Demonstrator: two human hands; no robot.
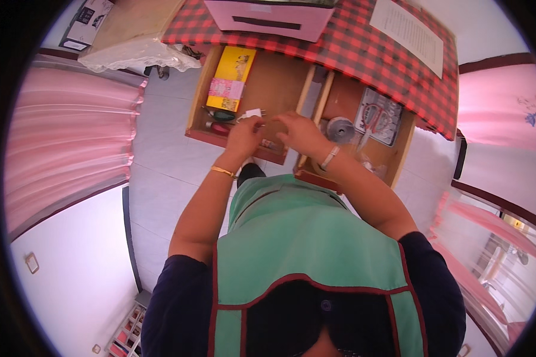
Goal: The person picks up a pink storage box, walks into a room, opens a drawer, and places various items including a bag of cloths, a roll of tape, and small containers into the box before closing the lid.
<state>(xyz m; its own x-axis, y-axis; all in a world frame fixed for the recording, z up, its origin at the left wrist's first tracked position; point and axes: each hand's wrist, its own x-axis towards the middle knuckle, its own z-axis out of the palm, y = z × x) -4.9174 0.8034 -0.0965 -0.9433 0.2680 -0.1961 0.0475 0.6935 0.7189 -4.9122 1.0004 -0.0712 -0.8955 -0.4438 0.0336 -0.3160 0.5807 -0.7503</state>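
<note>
The left hand (244, 135) and right hand (301, 132) meet over the front edge of an open wooden drawer (274, 80) under the counter (351, 41), which wears a red-and-black checked cloth. The left grip is pressed together, fingertips pinching a small white plug (253, 113) with short metal prongs pointing away to the right; it is a little boxy piece, pale against the brown drawer bottom. The right grip is curled, fingers bent close beside the left ones; whether it pinches anything I cannot tell. Just left of the left grip lie a dark green pen-like thing (219, 114) and a red one (219, 127). Beyond it sits a yellow box (236, 64) with a pink packet (225, 89) on top. Right of the right grip, in a second drawer (399, 160), are a grey tape roll (340, 129) and red-handled scissors (375, 117).
</note>
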